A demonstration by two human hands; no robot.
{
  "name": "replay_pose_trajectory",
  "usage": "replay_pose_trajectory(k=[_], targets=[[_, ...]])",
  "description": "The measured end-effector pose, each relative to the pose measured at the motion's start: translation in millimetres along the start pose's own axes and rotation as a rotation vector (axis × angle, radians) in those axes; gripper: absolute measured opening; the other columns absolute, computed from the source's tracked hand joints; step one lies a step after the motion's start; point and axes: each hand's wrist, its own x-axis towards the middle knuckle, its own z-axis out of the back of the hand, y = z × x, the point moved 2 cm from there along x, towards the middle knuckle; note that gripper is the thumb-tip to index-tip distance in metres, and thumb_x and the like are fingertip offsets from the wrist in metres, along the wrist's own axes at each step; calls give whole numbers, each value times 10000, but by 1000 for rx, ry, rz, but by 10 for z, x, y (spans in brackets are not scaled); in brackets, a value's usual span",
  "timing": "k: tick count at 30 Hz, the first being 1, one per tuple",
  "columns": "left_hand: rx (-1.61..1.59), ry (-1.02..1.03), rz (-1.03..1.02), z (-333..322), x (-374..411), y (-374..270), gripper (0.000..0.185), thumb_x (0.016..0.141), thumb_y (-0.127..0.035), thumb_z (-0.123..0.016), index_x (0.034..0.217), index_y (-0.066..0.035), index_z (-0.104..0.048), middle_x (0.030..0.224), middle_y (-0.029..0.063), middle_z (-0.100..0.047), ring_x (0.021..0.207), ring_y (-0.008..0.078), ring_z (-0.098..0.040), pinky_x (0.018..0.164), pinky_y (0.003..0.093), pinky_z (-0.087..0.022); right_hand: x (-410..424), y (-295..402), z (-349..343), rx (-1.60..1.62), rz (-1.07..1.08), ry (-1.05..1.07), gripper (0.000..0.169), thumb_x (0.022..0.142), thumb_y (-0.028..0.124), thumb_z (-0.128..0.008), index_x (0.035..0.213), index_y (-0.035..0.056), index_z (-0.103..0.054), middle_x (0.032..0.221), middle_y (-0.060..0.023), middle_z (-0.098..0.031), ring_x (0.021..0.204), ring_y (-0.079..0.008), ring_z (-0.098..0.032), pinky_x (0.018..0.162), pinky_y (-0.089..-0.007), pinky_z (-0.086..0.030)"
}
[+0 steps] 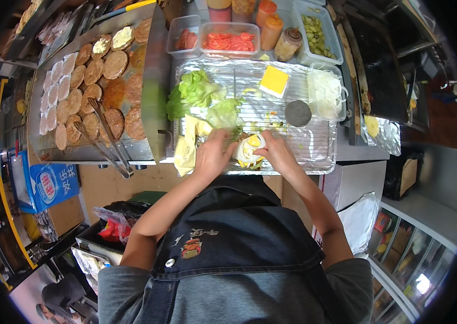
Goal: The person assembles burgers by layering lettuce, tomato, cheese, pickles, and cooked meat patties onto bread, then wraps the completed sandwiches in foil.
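Note:
A stack of white onion rings (246,149) with yellow cheese and sauce lies near the front of a foil-lined tray with a wire rack (313,152). My right hand (278,153) has its thumb and finger on the right edge of the rings. On the other side, my left hand (212,154) is close to the stack, its fingertips blurred by the lower lettuce leaf (224,113); its grip is unclear. What lies under the onion is mostly hidden. Yellow wrapping paper (186,154) sits left of my left hand. Sliced cheese on white paper (274,81) rests farther back.
A griddle (121,91) with browned patties and two metal tongs (111,135) adjoins on the left. Behind the tray stand tomato slices (228,41), sauce bottles (272,30) and pickles (315,36). A round dark disc (297,113) and an onion tub (327,89) are to the right.

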Motion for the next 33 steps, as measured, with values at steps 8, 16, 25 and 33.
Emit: replay_pose_trajectory(k=[8,16,25,33], targets=[[720,-39,274,53,-181,739,721,641,-361,-774,1147,25,-436,1019,160,-494,965,303,-507,804,393,-458,-75,117,0,-341,21,25,585,858,372,-596,1258,-31,-455,924,-211,-642,736,-327,-646,605,-402,-500],[488,150,319,171,-67,772,391,702,-100,-617,1031,58,-476,960,267,-562,911,365,-597,807,408,-485,-37,132,193,-351,54,-283,632,851,407,-599,1258,-59,-466,783,-172,-642,662,-304,-626,561,-381,-489],[67,706,-60,839,-399,-292,683,707,-349,-755,1212,3,-460,1068,258,-572,942,423,-563,815,447,-470,-491,806,-343,1052,-306,301,474,903,380,-577,1194,18,-479,991,-86,-576,912,-176,-566,758,-297,-476],[299,846,-247,535,-298,-311,384,856,-307,-595,998,39,-510,846,242,-622,867,404,-598,747,464,-474,-626,846,-568,1558,-565,243,309,925,398,-540,941,91,-503,705,21,-449,453,-41,-332,366,-221,-211]])
